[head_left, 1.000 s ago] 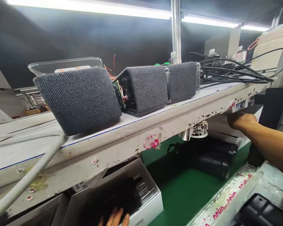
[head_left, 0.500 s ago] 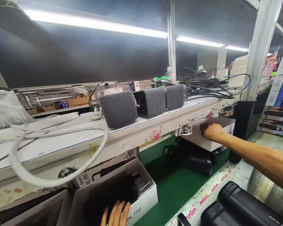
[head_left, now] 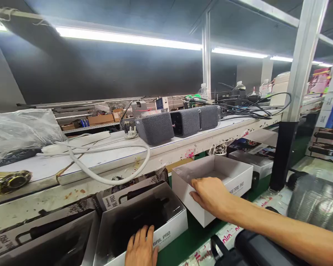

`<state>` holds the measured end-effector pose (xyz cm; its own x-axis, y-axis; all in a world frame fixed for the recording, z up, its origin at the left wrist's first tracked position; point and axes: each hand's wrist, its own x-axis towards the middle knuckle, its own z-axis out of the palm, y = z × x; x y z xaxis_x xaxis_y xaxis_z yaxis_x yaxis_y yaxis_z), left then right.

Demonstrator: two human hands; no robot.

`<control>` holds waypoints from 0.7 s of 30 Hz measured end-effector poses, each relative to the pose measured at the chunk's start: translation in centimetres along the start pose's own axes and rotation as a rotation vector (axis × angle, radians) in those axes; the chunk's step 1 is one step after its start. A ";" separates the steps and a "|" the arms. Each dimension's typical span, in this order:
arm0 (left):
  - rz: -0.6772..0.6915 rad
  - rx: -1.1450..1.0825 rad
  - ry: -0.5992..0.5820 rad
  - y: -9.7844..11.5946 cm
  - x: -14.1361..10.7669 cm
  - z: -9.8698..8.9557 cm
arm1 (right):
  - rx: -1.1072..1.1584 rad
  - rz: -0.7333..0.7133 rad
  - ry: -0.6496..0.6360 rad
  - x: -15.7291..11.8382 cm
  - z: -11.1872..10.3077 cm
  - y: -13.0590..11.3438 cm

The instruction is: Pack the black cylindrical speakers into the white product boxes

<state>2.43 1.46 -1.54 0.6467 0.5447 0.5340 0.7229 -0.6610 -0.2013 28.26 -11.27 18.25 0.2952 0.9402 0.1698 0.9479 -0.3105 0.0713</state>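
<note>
My right hand [head_left: 211, 195] is closed on the left edge of an open white box [head_left: 235, 181] with "TRAIL PRO" print; the part of its inside that shows is bare. My left hand [head_left: 141, 245] hooks its fingers over the near rim of another printed box [head_left: 170, 236], thumb outside. Inside that second box lies a dark object [head_left: 135, 223], its shape hard to make out in shadow. Farther left stands a similar open box [head_left: 84, 240]. Printed lids or sleeves [head_left: 126, 195] show a black speaker with a handle behind these boxes.
On the shelf above stand grey fabric-covered speakers [head_left: 155, 128], a looped white cable [head_left: 147, 162], black cables [head_left: 246, 105] and plastic wrap [head_left: 22, 129]. Black cylindrical speakers [head_left: 255, 244] lie at the lower right. A metal post [head_left: 305, 66] rises on the right.
My right hand has brought the white box from under the shelf leftward and nearer, beside the other box. My left hand stays at its box's rim. The view has shifted.
</note>
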 end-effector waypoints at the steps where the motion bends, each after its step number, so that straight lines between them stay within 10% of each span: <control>1: 0.014 -0.022 0.027 -0.4 -0.2 0.2 | 0.019 -0.015 0.002 -0.4 -0.7 -0.8; 8: -0.013 -0.429 0.178 1.1 0.5 -0.3 | 0.187 -0.095 0.010 -2.9 -3.5 -4.0; 13: -0.088 -0.721 0.075 3.3 2.9 -3.3 | 0.262 -0.121 0.051 -2.7 -2.9 -3.3; 21: -0.017 -0.548 -0.133 4.5 4.8 -2.6 | 0.255 -0.074 0.009 -0.9 0.5 -2.3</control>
<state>8.19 -0.28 2.27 0.6866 0.5949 0.4178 0.5248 -0.8033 0.2814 25.82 -11.35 17.44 0.2240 0.9574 0.1824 0.9668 -0.1946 -0.1657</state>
